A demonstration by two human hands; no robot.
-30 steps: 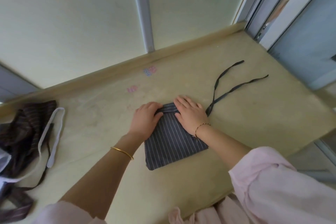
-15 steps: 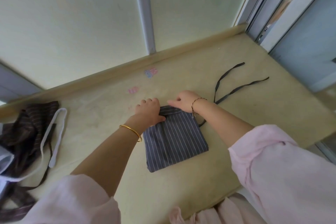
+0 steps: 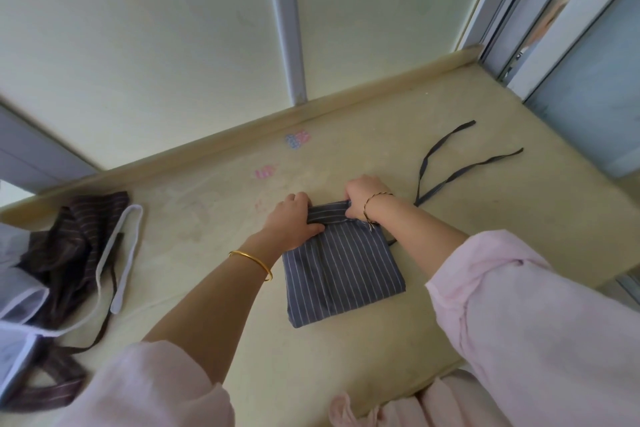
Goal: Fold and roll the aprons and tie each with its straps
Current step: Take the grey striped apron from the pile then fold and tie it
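Note:
A grey apron with thin white stripes lies folded into a small rectangle on the yellowish counter. Its far edge is turned over into a short roll. My left hand grips the left end of that roll, thumb on top. My right hand curls round the right end. Two dark straps trail from the apron's far right corner across the counter toward the right.
A heap of brown striped aprons with a white strap lies at the counter's left end, beside white cloth. Small pink and blue stickers sit near the back wall. The counter's front edge runs just below the folded apron.
Both hands went from lying flat on the apron's far end to curling round it. The far edge is now rolled over toward me.

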